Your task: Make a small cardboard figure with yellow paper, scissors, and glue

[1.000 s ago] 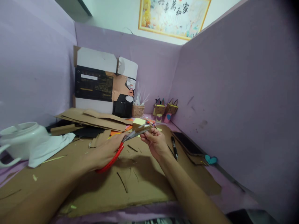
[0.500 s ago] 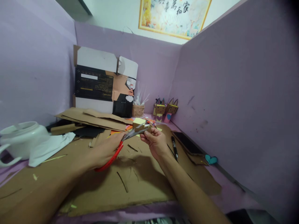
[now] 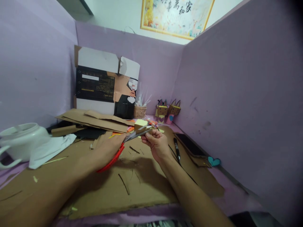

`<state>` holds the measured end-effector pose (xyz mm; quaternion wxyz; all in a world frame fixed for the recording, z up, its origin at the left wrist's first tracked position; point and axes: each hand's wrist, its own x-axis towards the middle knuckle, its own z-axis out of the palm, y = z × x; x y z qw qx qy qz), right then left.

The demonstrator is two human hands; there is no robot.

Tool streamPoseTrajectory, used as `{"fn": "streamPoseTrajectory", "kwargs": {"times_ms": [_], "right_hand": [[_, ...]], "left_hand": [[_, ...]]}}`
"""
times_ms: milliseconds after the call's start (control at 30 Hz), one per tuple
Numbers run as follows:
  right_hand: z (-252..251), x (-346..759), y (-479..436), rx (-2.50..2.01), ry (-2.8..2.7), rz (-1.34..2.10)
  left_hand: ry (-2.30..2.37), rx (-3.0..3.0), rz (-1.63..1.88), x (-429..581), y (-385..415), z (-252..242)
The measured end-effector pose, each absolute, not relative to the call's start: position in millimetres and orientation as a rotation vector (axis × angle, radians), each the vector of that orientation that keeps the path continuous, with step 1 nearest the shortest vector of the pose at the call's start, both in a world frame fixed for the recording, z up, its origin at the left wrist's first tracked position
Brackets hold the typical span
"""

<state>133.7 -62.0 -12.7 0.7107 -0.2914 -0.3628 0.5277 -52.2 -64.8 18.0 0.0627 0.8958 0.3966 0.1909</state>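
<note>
My left hand [image 3: 107, 151] grips red-handled scissors [image 3: 113, 158], whose metal blades [image 3: 136, 135] point right toward my other hand. My right hand [image 3: 156, 144] is closed in a pinch on a small cardboard piece [image 3: 149, 131], held at the blade tips above the table. Both hands hover over a large brown cardboard sheet [image 3: 132, 189] scored with dark cuts.
A printed box [image 3: 104, 85] leans on the back wall above stacked cardboard sheets [image 3: 94, 121]. A white kettle [image 3: 20, 140] and white paper [image 3: 50, 148] lie left. A black marker [image 3: 176, 148], a phone [image 3: 190, 145], a teal heart [image 3: 214, 161] and small paper figures [image 3: 167, 111] sit right.
Almost nothing has moved; both hands have drifted very slightly, and the scissors stay at the small piece.
</note>
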Motion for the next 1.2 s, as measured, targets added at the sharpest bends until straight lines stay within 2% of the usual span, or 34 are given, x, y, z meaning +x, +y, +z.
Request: {"fn": "streamPoseTrajectory", "kwargs": {"times_ms": [300,867,1200], "right_hand": [[-13.1,134.3,-62.1,-0.637,-0.8,1.175],[-15.0,134.7,-61.0,-0.667,-0.808,1.174],[-18.3,125.7,-65.3,-0.697,-0.894,1.118]], "left_hand": [[1.355,2.713,0.525,-54.5,-54.4,6.5],[1.35,2.752,0.565,-62.2,-52.2,9.2],[1.227,2.801,0.421,-56.1,-62.2,20.6]]}}
